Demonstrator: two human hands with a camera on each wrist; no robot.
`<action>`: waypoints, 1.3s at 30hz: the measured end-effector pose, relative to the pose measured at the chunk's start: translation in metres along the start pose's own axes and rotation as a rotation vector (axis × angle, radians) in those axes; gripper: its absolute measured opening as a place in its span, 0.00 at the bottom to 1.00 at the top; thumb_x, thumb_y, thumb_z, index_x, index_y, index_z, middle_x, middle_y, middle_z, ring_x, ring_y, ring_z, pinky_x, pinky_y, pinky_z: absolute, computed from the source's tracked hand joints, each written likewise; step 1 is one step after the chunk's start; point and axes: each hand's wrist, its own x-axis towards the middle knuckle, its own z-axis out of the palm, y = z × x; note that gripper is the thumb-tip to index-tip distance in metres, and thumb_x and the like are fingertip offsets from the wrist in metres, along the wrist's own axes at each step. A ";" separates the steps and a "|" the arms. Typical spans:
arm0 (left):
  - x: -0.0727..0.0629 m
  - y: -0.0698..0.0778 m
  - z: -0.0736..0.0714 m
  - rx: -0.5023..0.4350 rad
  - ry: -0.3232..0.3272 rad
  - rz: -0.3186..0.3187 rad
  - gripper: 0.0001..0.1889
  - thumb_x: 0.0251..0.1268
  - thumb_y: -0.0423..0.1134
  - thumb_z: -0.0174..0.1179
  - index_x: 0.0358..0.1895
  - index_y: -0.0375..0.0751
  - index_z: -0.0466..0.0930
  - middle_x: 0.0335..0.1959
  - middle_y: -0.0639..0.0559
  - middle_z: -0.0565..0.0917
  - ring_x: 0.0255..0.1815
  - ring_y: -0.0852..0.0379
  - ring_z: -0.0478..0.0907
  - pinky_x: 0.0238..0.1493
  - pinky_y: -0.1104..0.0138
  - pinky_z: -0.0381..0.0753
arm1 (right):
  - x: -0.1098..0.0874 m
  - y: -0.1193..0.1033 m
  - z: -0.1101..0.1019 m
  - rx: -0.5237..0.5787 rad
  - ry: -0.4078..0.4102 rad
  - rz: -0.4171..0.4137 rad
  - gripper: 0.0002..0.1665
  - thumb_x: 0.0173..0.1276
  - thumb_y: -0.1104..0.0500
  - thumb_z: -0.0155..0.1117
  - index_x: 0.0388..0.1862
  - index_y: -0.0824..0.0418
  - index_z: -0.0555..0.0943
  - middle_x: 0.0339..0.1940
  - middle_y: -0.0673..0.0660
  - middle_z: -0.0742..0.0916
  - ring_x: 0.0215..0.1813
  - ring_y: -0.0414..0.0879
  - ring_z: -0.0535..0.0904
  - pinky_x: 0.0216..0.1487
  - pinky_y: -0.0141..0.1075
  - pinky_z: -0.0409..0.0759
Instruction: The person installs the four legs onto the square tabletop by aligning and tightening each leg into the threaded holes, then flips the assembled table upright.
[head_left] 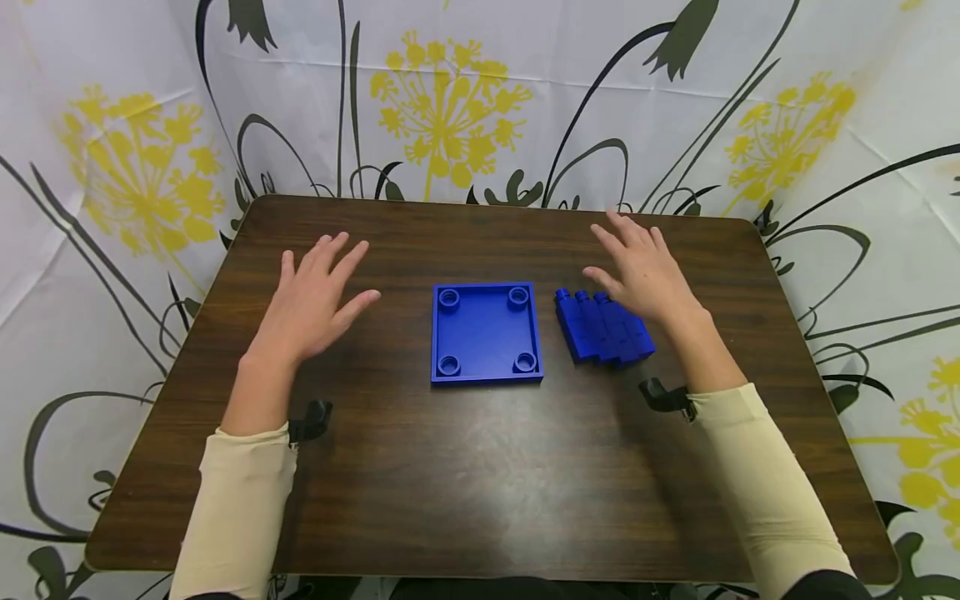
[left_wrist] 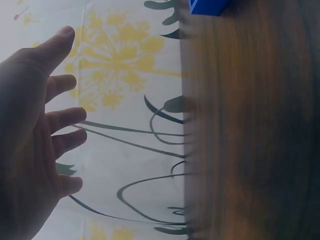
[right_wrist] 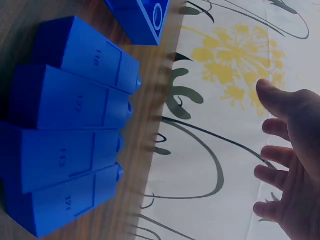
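Note:
A square blue tray-like piece [head_left: 487, 333] with a raised rim and a round socket in each corner lies mid-table. To its right, several blue blocks [head_left: 600, 329] lie side by side, each with a small peg at its far end; the right wrist view shows numbers stamped on the blocks [right_wrist: 75, 95]. My left hand [head_left: 311, 300] hovers left of the square piece, fingers spread, holding nothing. My right hand [head_left: 645, 271], also spread and holding nothing, is above the blocks' far right side and partly covers them in the head view.
The brown wooden table [head_left: 480, 467] carries these pieces. Behind it and at both sides hangs a white cloth [head_left: 300, 100] printed with yellow flowers and dark stems. A black wrist camera [head_left: 311, 421] sits at the left cuff, another wrist camera [head_left: 663, 396] at the right.

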 end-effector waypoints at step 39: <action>-0.002 0.040 0.111 -0.307 -0.114 0.039 0.31 0.73 0.56 0.53 0.74 0.51 0.63 0.72 0.43 0.64 0.71 0.42 0.60 0.68 0.40 0.53 | -0.048 -0.038 0.099 -0.119 0.129 0.086 0.26 0.61 0.47 0.72 0.50 0.64 0.86 0.50 0.63 0.82 0.51 0.60 0.74 0.56 0.55 0.70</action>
